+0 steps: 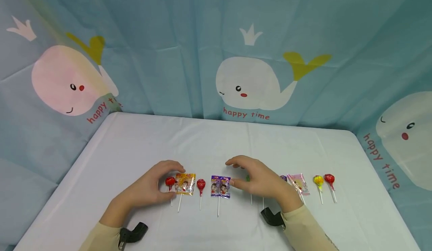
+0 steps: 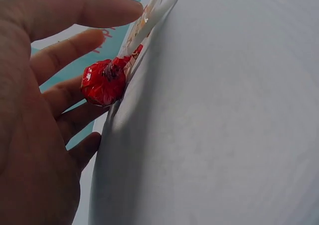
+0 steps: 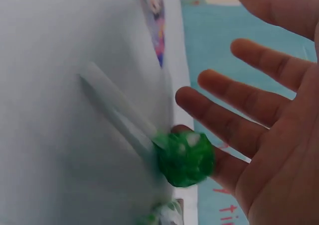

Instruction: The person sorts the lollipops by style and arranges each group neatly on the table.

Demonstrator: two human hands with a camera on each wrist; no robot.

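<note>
My left hand (image 1: 153,183) curves loosely around a red-wrapped lollipop (image 2: 103,83), thumb and fingers spread apart with nothing gripped. Beside its fingertips lies a flat orange-packet lollipop (image 1: 185,184) with a white stick. My right hand (image 1: 260,178) hovers over the row, fingers spread, its thumb tip at the edge of a purple-packet lollipop (image 1: 220,186). Under that palm is a green lollipop (image 3: 187,159), mostly covered by the hand in the head view. Between the two hands another red lollipop (image 1: 201,184) lies with its stick toward me.
Right of my right hand lie a pink-packet lollipop (image 1: 298,183), a yellow lollipop (image 1: 318,180) and a red one, all in the same row. A white cloth covers the table (image 1: 162,138). Blue whale-print curtains (image 1: 182,82) stand around its back and sides.
</note>
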